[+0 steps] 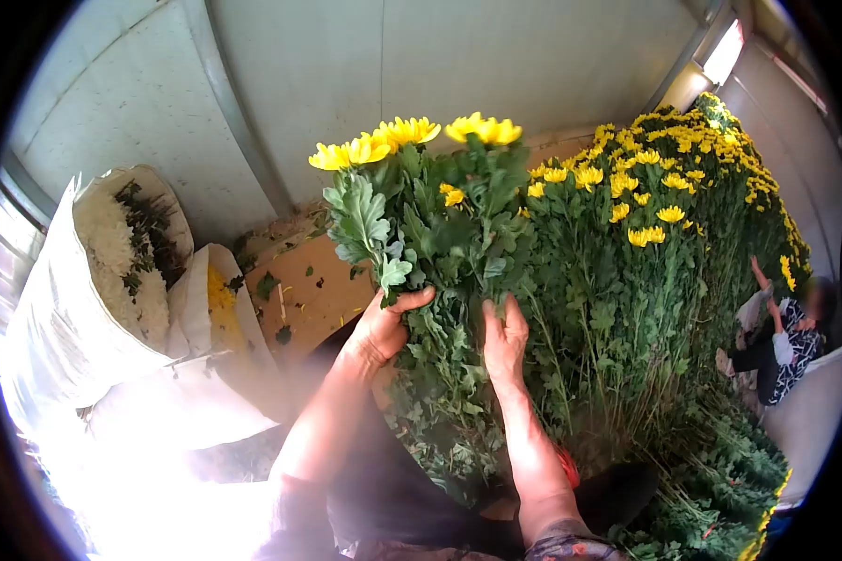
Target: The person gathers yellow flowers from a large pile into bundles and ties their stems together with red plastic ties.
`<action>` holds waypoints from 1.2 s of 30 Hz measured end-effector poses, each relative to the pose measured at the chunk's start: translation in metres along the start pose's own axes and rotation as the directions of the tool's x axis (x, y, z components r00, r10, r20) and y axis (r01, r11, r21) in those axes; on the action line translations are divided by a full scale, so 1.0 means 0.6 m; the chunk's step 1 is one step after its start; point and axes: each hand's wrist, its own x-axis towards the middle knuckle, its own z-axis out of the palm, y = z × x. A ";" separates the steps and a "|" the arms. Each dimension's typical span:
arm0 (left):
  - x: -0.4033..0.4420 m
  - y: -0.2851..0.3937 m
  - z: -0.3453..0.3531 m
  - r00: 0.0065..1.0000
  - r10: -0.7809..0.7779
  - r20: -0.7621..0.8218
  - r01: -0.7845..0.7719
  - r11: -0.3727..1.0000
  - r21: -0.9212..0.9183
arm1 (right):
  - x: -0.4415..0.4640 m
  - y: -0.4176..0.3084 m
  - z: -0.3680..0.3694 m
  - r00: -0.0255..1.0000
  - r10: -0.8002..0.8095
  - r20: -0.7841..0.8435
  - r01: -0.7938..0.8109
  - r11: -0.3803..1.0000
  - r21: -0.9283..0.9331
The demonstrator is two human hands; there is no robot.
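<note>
A bunch of yellow flowers (421,210) with broad green leaves stands upright in front of me, blooms level at the top. My left hand (388,327) is wrapped round stems on the bunch's left side, thumb lying across them. On the right side, my right hand (505,341) holds more stems, its fingers pointing up and partly hidden by leaves. Lower stems and leaves hang down between my forearms toward my lap. Just to the right of the bunch rises a large pile of yellow flowers (617,271) on long stems.
White sacks (47,318) at the left hold white and yellow petals. Brown cardboard (323,280) with leaf scraps lies behind my left hand. A person (795,346) sits at the far right beside the pile. More cut greenery (702,486) lies at the lower right.
</note>
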 end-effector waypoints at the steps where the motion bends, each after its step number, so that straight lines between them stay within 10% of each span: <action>1: 0.002 0.000 0.001 1.000 0.000 0.003 0.000 1.000 -0.002 | 0.007 -0.012 0.000 0.999 -0.042 0.023 0.043 0.999 -0.033; 4: 0.006 -0.003 0.003 0.998 -0.038 0.053 0.035 0.998 0.057 | 0.005 -0.023 0.011 0.982 -0.144 0.124 0.175 0.939 -0.296; 8: 0.006 -0.011 0.004 0.998 0.008 0.062 -0.013 0.996 0.084 | 0.016 -0.050 0.031 0.981 -0.179 0.072 0.185 0.977 -0.104; 11: 0.008 -0.005 -0.011 0.983 0.104 0.151 -0.142 0.954 0.265 | 0.015 -0.077 0.038 0.925 -0.294 0.240 0.358 0.888 -0.290; 14: 0.001 0.018 -0.026 0.989 0.144 -0.040 -0.128 0.957 0.261 | 0.011 -0.109 0.036 0.827 -0.403 0.391 0.475 0.874 -0.103; 17: -0.036 0.041 -0.047 0.950 0.100 -0.297 -0.031 0.973 0.229 | 0.016 -0.113 0.024 0.803 -0.399 0.443 0.377 0.916 0.140; 19: -0.054 0.070 -0.092 0.890 0.171 -0.423 -0.033 0.949 0.315 | 0.003 -0.070 0.014 0.927 0.080 0.367 -0.225 0.900 0.374; 20: -0.061 0.088 -0.121 0.934 0.174 -0.311 -0.104 0.968 0.230 | 0.001 -0.015 0.021 0.965 0.110 0.237 -0.195 0.908 0.372; 22: -0.059 0.104 -0.154 0.980 0.197 0.005 -0.197 0.980 0.020 | -0.056 0.094 0.033 0.896 0.352 0.269 -0.319 0.934 -0.159; 23: -0.052 0.103 -0.160 0.955 0.215 0.204 -0.199 0.975 -0.097 | -0.116 0.203 0.057 0.932 0.100 0.348 -0.037 0.982 -0.184; 24: -0.049 0.097 -0.157 0.926 0.237 0.292 -0.208 0.970 -0.126 | -0.148 0.237 0.065 0.768 0.387 0.510 -0.181 0.895 -0.407; 27: -0.055 0.079 -0.132 0.921 0.271 0.280 -0.277 0.961 -0.021 | -0.214 0.267 0.101 0.704 0.531 0.472 -0.074 0.715 -0.695; 31: -0.047 0.076 -0.123 0.927 0.266 0.262 -0.299 0.950 0.093 | -0.222 0.277 0.117 0.814 0.344 0.468 -0.030 0.829 -0.558; 33: -0.042 0.077 -0.119 0.929 0.264 0.259 -0.308 0.940 0.147 | -0.162 0.222 0.088 0.979 0.029 0.201 0.106 0.768 -0.631; 36: -0.035 0.074 -0.117 0.932 0.250 0.262 -0.308 0.928 0.211 | -0.154 0.274 0.056 0.907 0.186 0.378 0.182 0.638 -0.748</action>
